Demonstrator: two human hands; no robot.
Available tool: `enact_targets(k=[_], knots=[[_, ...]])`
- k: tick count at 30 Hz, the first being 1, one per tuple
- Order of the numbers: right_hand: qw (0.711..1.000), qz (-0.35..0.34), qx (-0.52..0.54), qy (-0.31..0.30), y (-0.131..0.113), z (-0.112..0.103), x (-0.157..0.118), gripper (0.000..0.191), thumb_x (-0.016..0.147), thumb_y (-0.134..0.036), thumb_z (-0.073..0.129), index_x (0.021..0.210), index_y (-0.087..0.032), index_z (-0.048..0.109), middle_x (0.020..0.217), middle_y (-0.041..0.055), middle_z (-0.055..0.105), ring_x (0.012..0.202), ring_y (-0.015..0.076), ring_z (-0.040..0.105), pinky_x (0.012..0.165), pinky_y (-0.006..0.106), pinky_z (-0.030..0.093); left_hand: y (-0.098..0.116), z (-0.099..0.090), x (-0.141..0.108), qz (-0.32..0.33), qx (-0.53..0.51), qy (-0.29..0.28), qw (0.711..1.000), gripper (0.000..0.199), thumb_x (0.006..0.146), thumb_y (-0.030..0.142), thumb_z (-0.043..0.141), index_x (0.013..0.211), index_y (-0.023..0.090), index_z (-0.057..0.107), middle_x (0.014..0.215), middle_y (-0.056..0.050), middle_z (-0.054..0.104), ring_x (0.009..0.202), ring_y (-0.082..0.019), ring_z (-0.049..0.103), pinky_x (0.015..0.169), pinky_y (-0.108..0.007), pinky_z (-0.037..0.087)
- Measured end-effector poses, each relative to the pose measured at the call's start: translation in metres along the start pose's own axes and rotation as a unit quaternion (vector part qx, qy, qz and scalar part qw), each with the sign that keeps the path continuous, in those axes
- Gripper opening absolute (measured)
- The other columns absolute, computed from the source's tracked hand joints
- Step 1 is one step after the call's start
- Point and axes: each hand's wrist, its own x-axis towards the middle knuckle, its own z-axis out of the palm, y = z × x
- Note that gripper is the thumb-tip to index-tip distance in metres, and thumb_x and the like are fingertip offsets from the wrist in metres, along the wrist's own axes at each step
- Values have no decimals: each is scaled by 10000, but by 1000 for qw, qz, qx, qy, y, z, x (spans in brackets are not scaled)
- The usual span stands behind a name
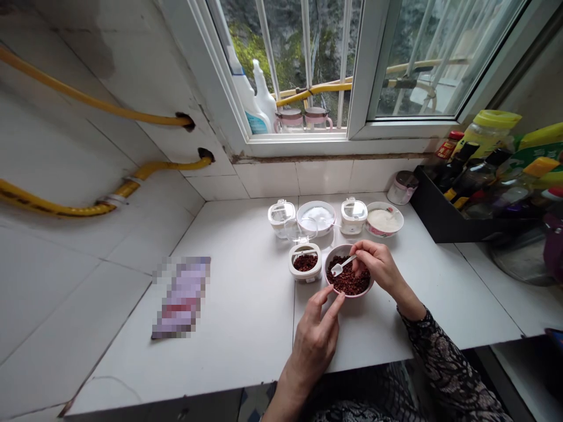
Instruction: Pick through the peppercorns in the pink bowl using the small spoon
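Note:
My right hand (pixel 373 264) pinches the handle of a small white spoon (pixel 338 269), its scoop just over the reddish-brown peppercorn-like spice (pixel 352 283) in a bowl (pixel 338 251). With fingers stretched out, my left hand (pixel 317 328) touches the near rim of that bowl. Left of it stands a white spice jar (pixel 304 275) with its clear lid raised, partly filled with the same spice. Behind are two closed white jars, one at the left (pixel 281 215) and one at the right (pixel 353 217), a bowl of white grains (pixel 316 218) and a flowered bowl of off-white powder (pixel 385 220).
A black bin (pixel 457 225) full of bottles fills the back right, with a lidded jar (pixel 402 187) beside it. A blurred purple packet (pixel 182 298) lies at the left of the white tiled counter (pixel 237 328). Yellow hoses (pixel 88 208) run along the left wall.

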Motion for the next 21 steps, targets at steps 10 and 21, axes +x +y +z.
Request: enact_targets(k=[10, 21], knots=[[992, -55, -106, -46, 6, 7, -3, 147, 763, -169, 470, 717, -210, 604, 484, -39, 586, 449, 128, 541, 474, 229, 440, 0, -1, 1, 4, 4, 9, 1000, 575, 932, 8, 445, 1453, 249, 461, 1338, -139, 545, 1248, -239, 575, 959, -377, 586], [998, 36, 51, -32, -3, -2, 1, 129, 713, -285, 557, 745, -173, 613, 495, -21, 641, 378, 118, 566, 401, 205, 445, 0, -1, 0, 4, -2, 1, 1000, 568, 921, -14, 454, 1435, 226, 477, 1346, -145, 520, 1269, -235, 548, 988, -379, 573]])
